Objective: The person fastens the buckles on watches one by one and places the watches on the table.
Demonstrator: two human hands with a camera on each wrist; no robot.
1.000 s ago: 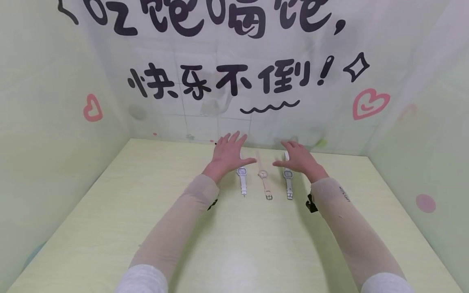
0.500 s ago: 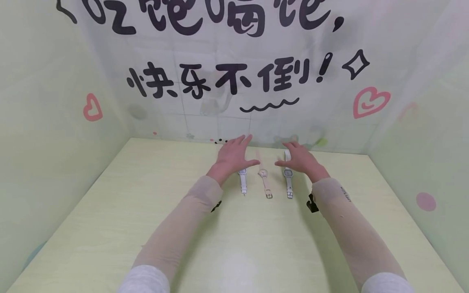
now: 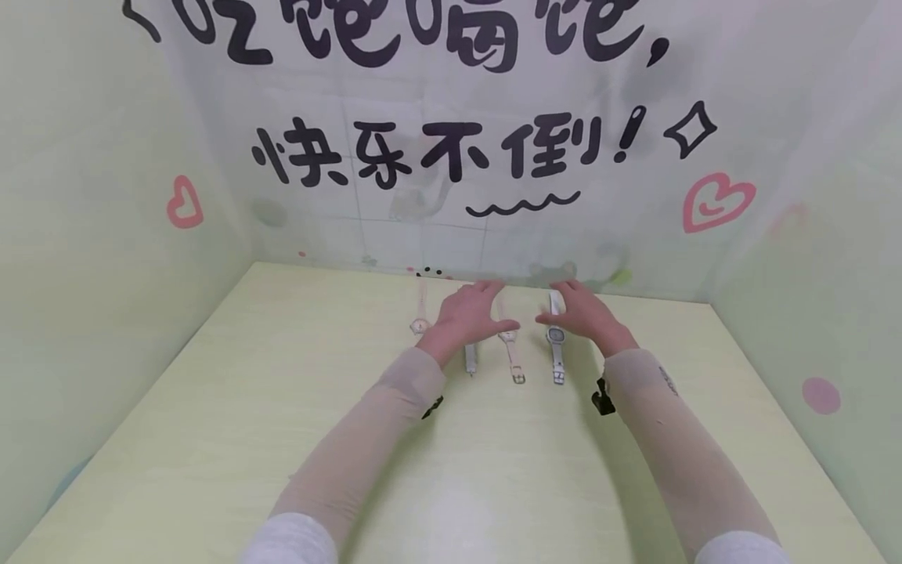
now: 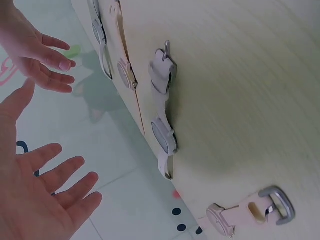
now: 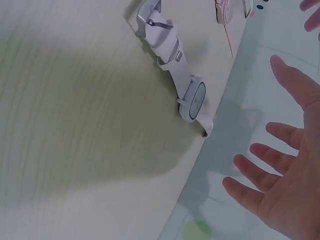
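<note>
Wristwatches lie in a row on the table, straps stretched out. My left hand is held over a white watch, covering most of it in the head view; the left wrist view shows that white watch whole, apart from the fingers. A pink watch lies to its left, and another pink watch to its right, partly behind my left thumb. My right hand is spread beside the rightmost white watch, overlapping its upper strap. Both palms hold nothing, fingers extended and thumbs pointing towards each other.
The pale wooden table ends at a printed back wall just beyond the watches. Side walls enclose it left and right. A dark wrist-camera mount hangs under the right sleeve.
My left hand has moved right and a little nearer, uncovering the leftmost pink watch and covering the white one beside it. The right hand stays almost still; the watches have not moved.
</note>
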